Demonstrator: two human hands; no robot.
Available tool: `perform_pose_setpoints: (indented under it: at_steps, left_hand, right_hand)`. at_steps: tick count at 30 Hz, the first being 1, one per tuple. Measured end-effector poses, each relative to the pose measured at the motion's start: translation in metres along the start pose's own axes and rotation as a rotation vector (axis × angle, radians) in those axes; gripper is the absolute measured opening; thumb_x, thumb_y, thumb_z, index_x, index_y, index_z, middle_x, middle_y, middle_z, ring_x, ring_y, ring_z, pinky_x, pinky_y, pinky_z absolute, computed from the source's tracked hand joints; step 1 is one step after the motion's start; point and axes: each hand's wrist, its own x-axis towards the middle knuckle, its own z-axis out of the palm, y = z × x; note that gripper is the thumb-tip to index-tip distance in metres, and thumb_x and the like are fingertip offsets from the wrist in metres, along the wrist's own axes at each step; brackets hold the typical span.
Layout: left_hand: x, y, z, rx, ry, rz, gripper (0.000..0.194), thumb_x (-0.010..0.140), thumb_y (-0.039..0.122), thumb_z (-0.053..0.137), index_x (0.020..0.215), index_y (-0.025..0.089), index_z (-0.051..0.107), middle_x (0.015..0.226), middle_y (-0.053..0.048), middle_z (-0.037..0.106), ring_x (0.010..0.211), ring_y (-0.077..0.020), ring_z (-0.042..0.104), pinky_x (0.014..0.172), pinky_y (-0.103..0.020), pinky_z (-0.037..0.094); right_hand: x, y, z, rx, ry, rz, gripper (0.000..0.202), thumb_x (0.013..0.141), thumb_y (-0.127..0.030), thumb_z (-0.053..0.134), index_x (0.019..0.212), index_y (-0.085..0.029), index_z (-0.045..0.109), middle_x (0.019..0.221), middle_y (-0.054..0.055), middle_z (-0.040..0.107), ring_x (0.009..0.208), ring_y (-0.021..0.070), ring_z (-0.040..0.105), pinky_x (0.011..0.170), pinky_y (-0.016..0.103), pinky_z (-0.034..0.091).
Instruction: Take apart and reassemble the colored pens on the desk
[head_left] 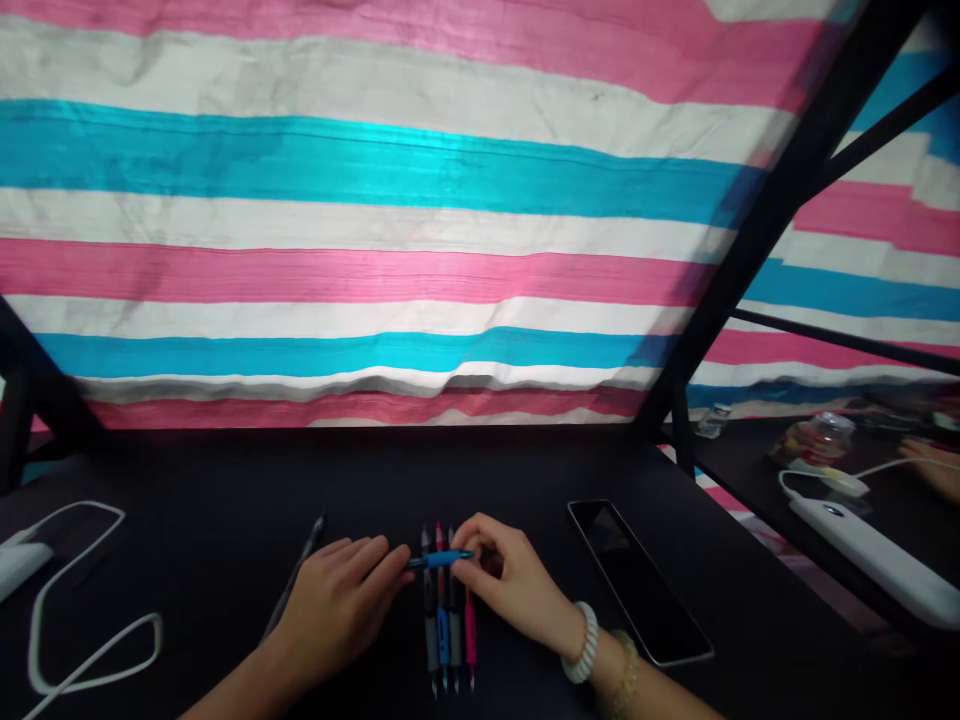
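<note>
A blue pen (442, 558) lies sideways between my hands, above a row of several pens on the black table. My left hand (349, 590) has its fingers bent together around one end of it. The thumb and index finger of my right hand (504, 568) pinch the other end. Below it, the row holds a grey pen (430, 640), a blue one (443, 635), another grey one (455, 640) and a pink pen (470, 630), side by side. A dark pen (296, 575) lies slanted beside my left hand, partly hidden by it.
A black phone (637, 580) lies right of my right hand. On the left are a white cable (34, 620) and a white device (22, 568). At the right, another table bears a white power bank (877, 560) and a jar (829, 435), with another person's hand (934, 465) near.
</note>
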Motion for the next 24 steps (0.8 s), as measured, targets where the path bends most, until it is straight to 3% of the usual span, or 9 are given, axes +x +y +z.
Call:
perform_pose_setpoints:
  at_steps: [2,6,10,15,20,24]
  left_hand:
    - [-0.0014,-0.0004,0.0013,-0.003,0.000,-0.005,0.015,0.095,0.024,0.050,0.102,0.017,0.061,0.076,-0.002,0.066,0.058,-0.0152,0.060,0.054,-0.029,0.042]
    - [-0.0034,-0.0005,0.0023,-0.016,-0.016,-0.011,0.016,0.094,0.024,0.053,0.106,0.017,0.061,0.076,-0.003,0.066,0.059,-0.0155,0.059,0.055,-0.029,0.041]
    - [-0.0042,-0.0005,0.0013,-0.018,-0.016,-0.032,0.019,0.093,0.023,0.055,0.110,0.017,0.062,0.075,-0.002,0.065,0.060,-0.0152,0.059,0.056,-0.029,0.041]
    - [-0.0033,0.0003,0.0015,-0.007,-0.005,-0.031,0.020,0.093,0.025,0.055,0.111,0.019,0.063,0.078,-0.002,0.066,0.062,-0.0150,0.061,0.058,-0.029,0.042]
    - [-0.0021,0.0004,0.0013,-0.019,0.007,-0.036,0.020,0.093,0.024,0.056,0.111,0.019,0.064,0.075,-0.001,0.065,0.063,-0.0147,0.059,0.058,-0.027,0.042]
    - [-0.0016,-0.0004,-0.0008,-0.015,0.018,-0.032,0.021,0.091,0.024,0.059,0.112,0.020,0.063,0.075,-0.001,0.065,0.069,-0.0171,0.058,0.062,-0.028,0.043]
  right_hand:
    - [-0.0003,0.0006,0.0004,0.022,-0.030,0.008,0.014,0.088,-0.031,0.060,0.090,-0.017,0.063,0.061,-0.003,0.057,0.054,0.0108,0.050,0.052,0.021,0.036]
    - [0.0013,0.0017,0.0003,-0.029,-0.043,0.014,0.036,0.096,-0.036,0.047,0.068,-0.016,0.058,0.054,-0.002,0.055,0.051,0.0108,0.047,0.052,0.023,0.034]
    - [0.0036,0.0031,-0.0016,-0.015,0.009,0.011,0.017,0.087,-0.033,0.061,0.081,-0.017,0.061,0.059,-0.004,0.053,0.055,0.0111,0.047,0.053,0.023,0.034]
    - [0.0043,0.0043,-0.0043,0.000,-0.047,0.021,0.041,0.096,-0.040,0.046,0.064,-0.016,0.057,0.057,-0.001,0.055,0.054,0.0113,0.047,0.055,0.024,0.034]
    - [0.0047,0.0031,-0.0044,0.066,-0.014,0.030,0.022,0.087,-0.038,0.062,0.081,-0.016,0.060,0.061,-0.003,0.055,0.057,0.0116,0.048,0.056,0.023,0.035]
    - [0.0034,0.0037,-0.0037,0.040,-0.051,0.024,0.038,0.095,-0.040,0.049,0.066,-0.016,0.056,0.058,-0.001,0.055,0.054,0.0108,0.047,0.055,0.024,0.035]
